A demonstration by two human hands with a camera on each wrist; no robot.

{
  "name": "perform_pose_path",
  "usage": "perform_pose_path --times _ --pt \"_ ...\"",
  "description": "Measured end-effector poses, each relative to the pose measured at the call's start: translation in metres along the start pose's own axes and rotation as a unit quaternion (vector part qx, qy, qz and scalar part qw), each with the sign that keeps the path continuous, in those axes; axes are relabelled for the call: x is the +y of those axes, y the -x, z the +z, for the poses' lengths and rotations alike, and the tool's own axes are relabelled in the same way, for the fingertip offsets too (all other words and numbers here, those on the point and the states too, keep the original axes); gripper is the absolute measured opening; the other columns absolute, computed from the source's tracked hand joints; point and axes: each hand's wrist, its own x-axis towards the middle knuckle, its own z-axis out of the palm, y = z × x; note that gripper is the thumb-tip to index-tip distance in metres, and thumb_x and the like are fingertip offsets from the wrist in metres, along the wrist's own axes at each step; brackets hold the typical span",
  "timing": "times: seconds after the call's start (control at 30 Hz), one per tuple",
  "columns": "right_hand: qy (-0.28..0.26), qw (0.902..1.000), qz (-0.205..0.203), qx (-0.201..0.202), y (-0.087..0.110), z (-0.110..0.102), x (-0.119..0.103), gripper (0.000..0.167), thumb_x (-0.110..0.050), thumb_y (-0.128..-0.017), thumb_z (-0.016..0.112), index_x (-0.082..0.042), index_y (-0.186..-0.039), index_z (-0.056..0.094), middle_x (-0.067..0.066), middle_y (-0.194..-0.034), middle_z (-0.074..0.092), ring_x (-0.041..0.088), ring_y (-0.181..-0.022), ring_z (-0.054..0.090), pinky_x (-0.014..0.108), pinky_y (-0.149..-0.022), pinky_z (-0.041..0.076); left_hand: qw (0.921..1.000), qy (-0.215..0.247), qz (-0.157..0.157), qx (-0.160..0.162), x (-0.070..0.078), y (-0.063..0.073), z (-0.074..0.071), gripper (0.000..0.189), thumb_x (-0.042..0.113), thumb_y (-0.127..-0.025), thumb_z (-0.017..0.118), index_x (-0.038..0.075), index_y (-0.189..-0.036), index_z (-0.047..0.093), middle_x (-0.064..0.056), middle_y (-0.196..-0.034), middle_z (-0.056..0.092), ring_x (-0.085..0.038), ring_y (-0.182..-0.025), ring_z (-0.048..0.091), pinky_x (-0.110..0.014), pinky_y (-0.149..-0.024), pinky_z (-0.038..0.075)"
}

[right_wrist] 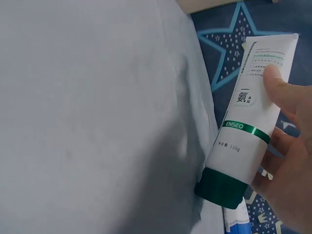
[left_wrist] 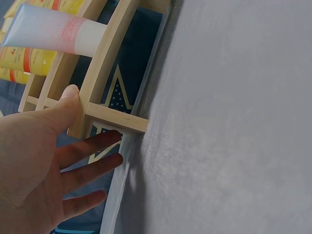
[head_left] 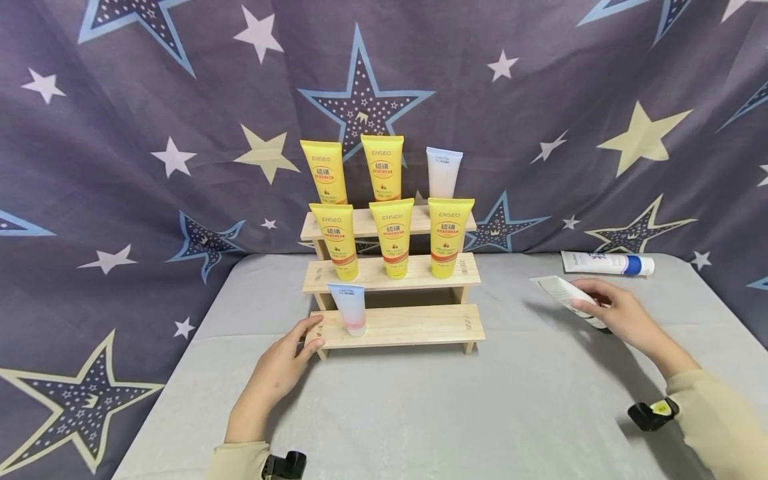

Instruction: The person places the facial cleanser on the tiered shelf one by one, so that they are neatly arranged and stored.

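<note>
My right hand (head_left: 618, 313) grips a white squeeze tube (right_wrist: 248, 107) with a dark green cap, fingers behind it and thumb across its front. In the head view the tube tilts over the right side of the table. My left hand (head_left: 279, 367) touches the left end of the lowest step of a three-step wooden rack (head_left: 414, 327). Its thumb (left_wrist: 70, 92) lies on the step's end, with the other fingers spread below. Just beside that hand, a small blue-and-pink tube (head_left: 350, 308) stands cap down on the lowest step.
On the middle step stand three yellow tubes (head_left: 391, 237). Two more yellow tubes (head_left: 384, 167) and a pale blue-and-pink tube (head_left: 443, 172) occupy the top step. A white tube with a blue cap (head_left: 600, 263) lies at the table's back right, near the star-patterned curtain (head_left: 510, 120).
</note>
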Motion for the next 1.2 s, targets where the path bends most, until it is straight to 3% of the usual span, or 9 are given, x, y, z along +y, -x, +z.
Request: perform_pose_path --times 0.7,0.93,1.2 --pt "-0.105 0.9927 0.049 0.034 0.011 0.036 -0.05 0.035 -0.007 -0.098 0.063 0.009 -0.128 0.055 -0.029 -0.106 0.06 -0.01 -0.098 0.058 0.007 -0.084 0.044 1.0 -0.002 0.0 0.0 0.001 0.001 -0.001 0.051 0.043 -0.104 0.048 0.026 -0.151 0.04 -0.017 -0.149 0.046 -0.043 -0.132 0.045 -0.064 -0.104 0.036" --pt "-0.178 0.9815 0.052 0.047 0.013 0.051 -0.074 0.026 -0.007 -0.101 0.058 -0.006 -0.127 0.059 -0.026 -0.11 0.063 -0.004 -0.1 0.061 0.009 -0.084 0.046 1.0 -0.002 0.0 -0.002 0.002 0.0 -0.001 0.051 0.043 -0.104 0.047 0.025 -0.151 0.04 -0.018 -0.148 0.046 -0.043 -0.132 0.045 -0.064 -0.104 0.036" --pt "-0.25 0.9653 0.033 0.069 0.011 0.066 -0.102 0.031 0.0 -0.1 0.054 -0.019 -0.124 0.063 -0.017 -0.107 0.068 0.001 -0.098 0.062 0.012 -0.084 0.047 1.0 -0.002 -0.001 0.0 0.002 0.0 -0.001 0.051 0.043 -0.104 0.048 0.025 -0.151 0.04 -0.017 -0.149 0.046 -0.043 -0.133 0.045 -0.064 -0.104 0.036"
